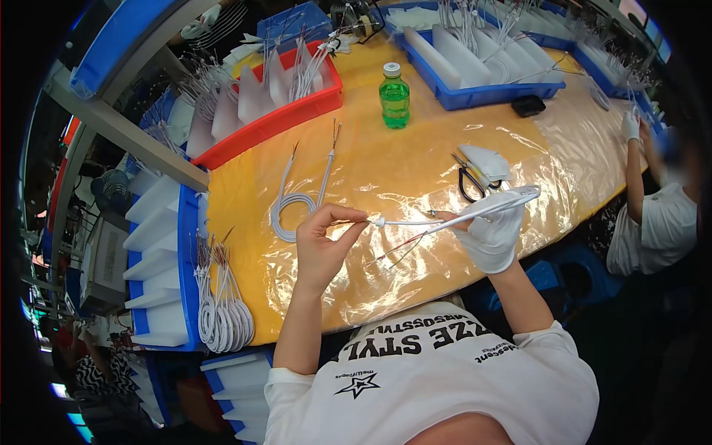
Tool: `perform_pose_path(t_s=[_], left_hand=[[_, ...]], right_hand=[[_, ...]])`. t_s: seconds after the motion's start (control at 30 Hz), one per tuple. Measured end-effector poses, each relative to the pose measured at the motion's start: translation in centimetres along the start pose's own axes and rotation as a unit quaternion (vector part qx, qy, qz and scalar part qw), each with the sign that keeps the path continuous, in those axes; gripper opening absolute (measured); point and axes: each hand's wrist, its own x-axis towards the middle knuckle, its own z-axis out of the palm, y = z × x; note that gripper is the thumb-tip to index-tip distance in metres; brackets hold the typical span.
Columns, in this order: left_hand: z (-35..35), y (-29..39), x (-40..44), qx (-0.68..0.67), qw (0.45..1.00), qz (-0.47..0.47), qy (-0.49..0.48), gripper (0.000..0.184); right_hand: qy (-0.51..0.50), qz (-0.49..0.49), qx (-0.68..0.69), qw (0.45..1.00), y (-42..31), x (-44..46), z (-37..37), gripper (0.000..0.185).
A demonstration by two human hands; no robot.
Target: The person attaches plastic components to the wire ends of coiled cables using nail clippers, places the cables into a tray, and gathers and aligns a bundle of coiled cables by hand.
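Note:
My left hand, bare, pinches the end of a white cable near a small white fitting. In my right hand, which wears a white glove, is the looped white cable; its other end, with thin red and dark wires, hangs between my hands. Another coiled white cable lies on the yellow table just beyond my left hand. Black-handled scissors or pliers rest beyond my right hand, partly beside a white piece of cloth or paper.
A green bottle stands at the back. Around the table are a red bin, blue bins with white dividers and cables, and a black dish. Cable bundles lie at left. Another person works at right.

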Motion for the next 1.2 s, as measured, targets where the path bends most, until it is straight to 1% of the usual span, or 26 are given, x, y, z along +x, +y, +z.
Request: perform_pose_path(t_s=[0.13,0.2,0.3,0.4,0.43,0.47,0.5,0.53,0.57,0.6,0.63,0.7,0.73,0.77,0.8,0.83,0.87,0.9,0.93,0.97,1.03,1.07,1.13,1.17,1.2], left_hand=[[-0.1,-0.1,0.0,0.027,1.0,0.011,0.001,0.015],[-0.2,0.1,0.0,0.043,0.999,0.021,0.002,0.014],[-0.5,0.7,0.0,0.057,0.998,0.012,-0.009,0.014],[-0.7,1.1,0.0,0.035,0.999,0.004,-0.009,0.012],[-0.8,1.1,0.0,0.012,1.0,-0.017,-0.006,0.012],[-1.0,1.1,0.0,-0.012,0.999,-0.039,-0.002,0.012],[-1.2,1.0,0.0,-0.012,0.999,-0.039,-0.001,0.012],[-1.4,0.6,0.0,-0.047,0.997,-0.054,0.02,0.011],[-1.5,0.5,0.0,-0.083,0.993,-0.069,0.041,0.011],[-1.7,0.5,0.0,-0.075,0.993,-0.076,0.052,0.014],[-1.9,0.3,0.0,-0.075,0.993,-0.075,0.054,0.014],[-2.2,-0.9,0.1,-0.227,0.964,-0.077,0.116,0.023],[-2.4,-1.3,0.1,-0.296,0.944,-0.077,0.124,0.029],[-2.4,-1.2,0.1,-0.296,0.944,-0.074,0.129,0.029],[-2.0,-1.0,0.2,-0.355,0.919,-0.082,0.147,0.027],[-1.8,-0.8,0.3,-0.413,0.891,-0.088,0.166,0.026],[-1.7,-0.7,0.4,-0.41,0.891,-0.089,0.174,0.022],[-1.6,-0.7,0.4,-0.41,0.89,-0.084,0.181,0.022],[-1.6,-0.7,0.5,-0.407,0.892,-0.08,0.18,0.021],[-1.5,-0.7,0.5,-0.403,0.894,-0.077,0.178,0.021],[-1.4,-0.4,0.5,-0.39,0.899,-0.074,0.185,0.02],[-1.4,-0.4,0.5,-0.372,0.908,-0.068,0.182,0.021],[-1.2,-0.3,0.5,-0.33,0.924,-0.061,0.182,0.021],[-1.2,-0.2,0.5,-0.331,0.924,-0.06,0.183,0.021],[-1.2,-0.1,0.5,-0.294,0.937,-0.057,0.18,0.021]], right_hand=[[-0.015,-0.018,-0.048,0.999,0.3,0.1,0.2,0.02],[-0.101,0.022,0.138,0.985,0.7,0.5,-0.1,0.019],[-0.117,0.043,0.147,0.981,0.4,1.3,-0.4,0.019],[-0.138,0.066,0.161,0.975,0.2,1.5,-0.5,0.019],[-0.138,0.065,0.161,0.975,0.3,1.6,-0.5,0.019],[-0.161,0.062,0.155,0.973,0.4,1.6,-0.5,0.019],[-0.183,0.058,0.149,0.97,0.4,1.7,-0.5,0.019],[-0.182,0.056,0.15,0.97,0.5,1.8,-0.7,0.019],[-0.212,0.072,0.192,0.956,0.5,1.8,-0.9,0.016],[-0.241,0.087,0.234,0.938,0.5,1.8,-1.0,0.016],[-0.241,0.085,0.235,0.938,0.2,1.6,-1.1,0.016],[-0.247,0.232,0.369,0.865,-0.3,1.1,-1.2,0.011],[-0.247,0.228,0.371,0.865,-0.4,0.9,-1.3,0.011],[-0.269,0.239,0.373,0.855,-0.4,0.8,-1.4,0.011],[-0.292,0.248,0.376,0.844,-0.4,0.7,-1.5,0.01],[-0.293,0.24,0.381,0.843,-0.5,0.6,-1.5,0.01],[-0.296,0.265,0.387,0.832,-0.7,0.5,-1.5,0.01],[-0.299,0.289,0.392,0.82,-0.9,0.5,-1.5,0.01],[-0.296,0.281,0.376,0.832,-0.9,0.4,-1.5,0.011],[-0.297,0.274,0.38,0.832,-1.0,0.5,-1.6,0.011],[-0.3,0.32,0.389,0.81,-1.2,0.8,-1.9,0.01],[-0.297,0.337,0.396,0.801,-1.5,1.1,-2.0,0.009],[-0.3,0.34,0.389,0.802,-1.4,0.7,-1.9,0.009],[-0.301,0.347,0.38,0.803,-1.3,0.5,-2.0,0.008],[-0.301,0.345,0.379,0.804,-1.3,0.5,-2.0,0.008]])
